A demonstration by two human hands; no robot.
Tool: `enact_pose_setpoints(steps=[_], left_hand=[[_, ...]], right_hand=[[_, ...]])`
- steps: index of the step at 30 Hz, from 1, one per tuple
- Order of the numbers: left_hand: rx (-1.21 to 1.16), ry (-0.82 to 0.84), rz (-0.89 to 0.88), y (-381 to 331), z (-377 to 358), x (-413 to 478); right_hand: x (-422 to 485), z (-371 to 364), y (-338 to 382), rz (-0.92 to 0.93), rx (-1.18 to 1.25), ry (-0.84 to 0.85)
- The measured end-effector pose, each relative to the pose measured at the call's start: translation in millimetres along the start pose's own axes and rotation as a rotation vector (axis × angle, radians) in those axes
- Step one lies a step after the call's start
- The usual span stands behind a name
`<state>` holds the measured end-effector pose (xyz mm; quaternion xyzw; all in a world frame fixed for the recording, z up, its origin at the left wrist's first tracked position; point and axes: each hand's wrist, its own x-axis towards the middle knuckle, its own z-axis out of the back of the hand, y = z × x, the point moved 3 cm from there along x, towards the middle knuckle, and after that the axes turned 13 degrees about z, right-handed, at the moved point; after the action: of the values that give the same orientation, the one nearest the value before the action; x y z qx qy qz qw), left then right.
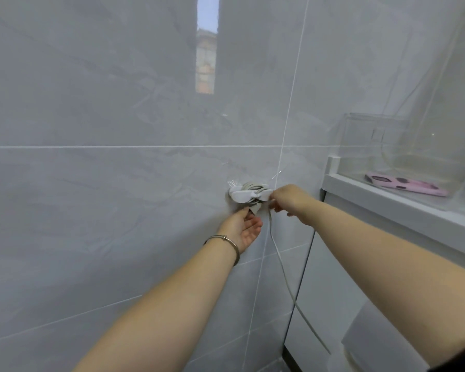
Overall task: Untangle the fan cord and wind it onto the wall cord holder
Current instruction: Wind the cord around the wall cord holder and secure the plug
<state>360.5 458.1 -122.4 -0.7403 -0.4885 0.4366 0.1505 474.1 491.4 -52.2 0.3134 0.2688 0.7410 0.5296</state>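
Cord (pixel 279 260) coiled in soft grey petal-flapped holder (pixel 241 196) on glossy tile (pixel 118 189), right hand (pixel 290 198) pinching a flap, left hand (pixel 244 227) loosely open, fingertips touching lower flap.

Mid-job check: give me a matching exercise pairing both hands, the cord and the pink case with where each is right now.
1 left hand
2 right hand
3 cord
4 pink case

A on the white ledge
B pinching the holder's right flap
C just under the holder, palm showing
D hanging down from the holder

Pairs: 1-C, 2-B, 3-D, 4-A
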Motion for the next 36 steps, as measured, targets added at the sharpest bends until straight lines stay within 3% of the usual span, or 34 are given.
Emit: enact_pose_setpoints(steps=[3,7,19,24,31,36], left_hand=[[-0.045,-0.019,-0.027,-1,0,0],[-0.135,-0.012,-0.1,-5,-4,-4],[-0.213,0.016,-0.133,-11,-13,-7],[-0.235,0.014,-0.133,-9,-18,-13],[-0.32,-0.002,-0.166,-5,-10,-4],[-0.398,-0.147,-0.246,-5,-1,-6]], right_hand=[[-3,4,14,0.264,-0.229,-0.178],[-9,-2,25,0.429,-0.325,-0.219],[-2,-7,27,0.472,-0.455,-0.196],[-2,-10,31,0.602,-0.518,-0.172],[5,-6,27,0.475,-0.198,-0.173],[7,-6,23,0.449,-0.113,-0.193]])
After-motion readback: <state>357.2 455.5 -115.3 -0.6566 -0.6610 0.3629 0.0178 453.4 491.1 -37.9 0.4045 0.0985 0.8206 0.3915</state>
